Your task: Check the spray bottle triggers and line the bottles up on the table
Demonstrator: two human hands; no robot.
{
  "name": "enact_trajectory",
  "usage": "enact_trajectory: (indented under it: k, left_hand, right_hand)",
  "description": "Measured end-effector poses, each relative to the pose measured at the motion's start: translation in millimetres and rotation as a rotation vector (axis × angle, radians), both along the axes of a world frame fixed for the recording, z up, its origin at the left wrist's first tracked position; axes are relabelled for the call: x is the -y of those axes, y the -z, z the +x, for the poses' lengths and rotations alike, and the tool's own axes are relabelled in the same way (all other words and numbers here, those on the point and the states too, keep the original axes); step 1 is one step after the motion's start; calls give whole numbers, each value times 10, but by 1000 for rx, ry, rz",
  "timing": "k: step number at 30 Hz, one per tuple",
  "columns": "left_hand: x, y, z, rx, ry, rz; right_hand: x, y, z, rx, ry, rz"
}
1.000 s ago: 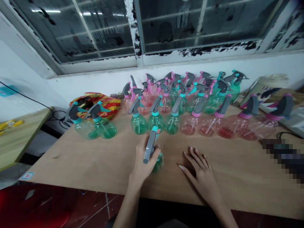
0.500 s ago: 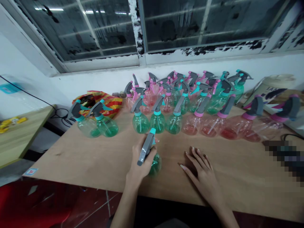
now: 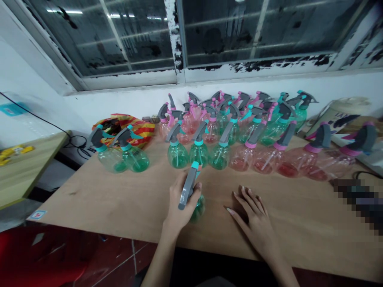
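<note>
My left hand (image 3: 179,203) is wrapped around the neck of a green spray bottle (image 3: 197,209) with a grey trigger head (image 3: 188,186) and teal collar; the bottle stands on the wooden table (image 3: 113,199) near its front edge. My right hand (image 3: 254,219) lies flat on the table a little to the right, fingers stretched out, holding nothing. Just beyond the held bottle stands a row of three green spray bottles (image 3: 197,151), continuing rightward with pink ones (image 3: 263,159).
Several more pink and green spray bottles (image 3: 239,111) crowd the back of the table under the window. Two green bottles (image 3: 125,155) stand apart at the left, in front of a red and yellow bag (image 3: 134,125). A lower table (image 3: 26,167) sits at far left.
The held bottle shifted slightly left and back again in my left hand. My right hand stayed flat in the same spot.
</note>
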State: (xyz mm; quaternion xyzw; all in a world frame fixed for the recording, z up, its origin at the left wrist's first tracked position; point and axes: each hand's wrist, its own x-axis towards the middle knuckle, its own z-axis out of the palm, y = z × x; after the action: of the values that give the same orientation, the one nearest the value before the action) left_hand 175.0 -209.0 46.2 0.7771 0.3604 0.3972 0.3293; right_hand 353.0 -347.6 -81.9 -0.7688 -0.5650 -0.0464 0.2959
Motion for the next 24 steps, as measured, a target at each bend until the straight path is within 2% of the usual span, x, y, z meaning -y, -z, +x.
enact_trajectory:
  k: [9, 24]
  left_hand:
    - [0, 23, -12, -16, -3, 0]
    - [-46, -86, -29, -2, 57, -56]
  right_hand:
    - [-7, -23, -3, 7, -11, 12]
    - [-16, -23, -14, -14, -1, -12]
